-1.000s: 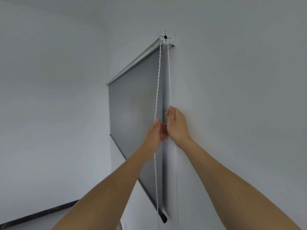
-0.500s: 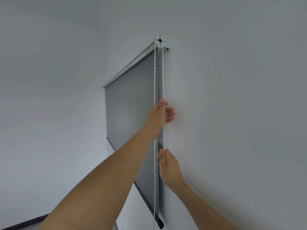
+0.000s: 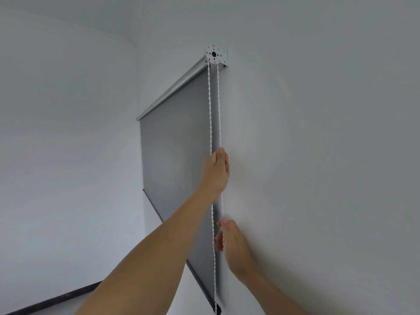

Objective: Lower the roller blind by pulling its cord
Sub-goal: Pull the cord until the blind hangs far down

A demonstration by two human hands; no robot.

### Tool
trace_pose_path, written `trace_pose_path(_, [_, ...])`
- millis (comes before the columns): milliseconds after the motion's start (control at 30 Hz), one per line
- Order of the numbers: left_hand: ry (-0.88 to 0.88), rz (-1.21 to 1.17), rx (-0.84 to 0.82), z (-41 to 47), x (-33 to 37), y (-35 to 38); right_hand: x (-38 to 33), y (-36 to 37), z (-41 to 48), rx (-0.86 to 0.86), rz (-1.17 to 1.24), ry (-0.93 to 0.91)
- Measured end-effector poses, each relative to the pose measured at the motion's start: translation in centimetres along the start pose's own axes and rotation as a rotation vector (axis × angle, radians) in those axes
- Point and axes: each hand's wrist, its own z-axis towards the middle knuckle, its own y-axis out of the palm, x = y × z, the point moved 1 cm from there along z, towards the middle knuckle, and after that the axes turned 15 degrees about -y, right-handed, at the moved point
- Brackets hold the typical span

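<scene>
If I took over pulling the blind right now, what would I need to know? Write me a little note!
Left hand: up high, closed on the wall-side strand of the bead cord.
Right hand: lower down by the same strand, blurred; its grip cannot be told.
The cord loop hangs from the white bracket at the top right of the grey roller blind.
Done: the blind is already far down; its dark bottom bar slopes toward the lower edge of the view.
Left: probably pull down with the left hand, then go on hand over hand until the blind is low enough.
</scene>
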Motion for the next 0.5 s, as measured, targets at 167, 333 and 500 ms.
trace_pose_path(167, [-0.035,0.039,0.0,-0.7,-2.9,-1.1,-3.5,-0.1,3.0,0.164,-0.057,-0.17])
trace_pose_path(333, [-0.022,0.059,-0.021,-1.7,-4.1,-2.3,-7.6,0.5,7.5,0.276,-0.149,-0.273])
trace_pose_path(500, [-0.069,-0.036,-0.119,-3.3,-5.9,-2.9,-10.7,0.9,11.7,0.305,-0.199,-0.352])
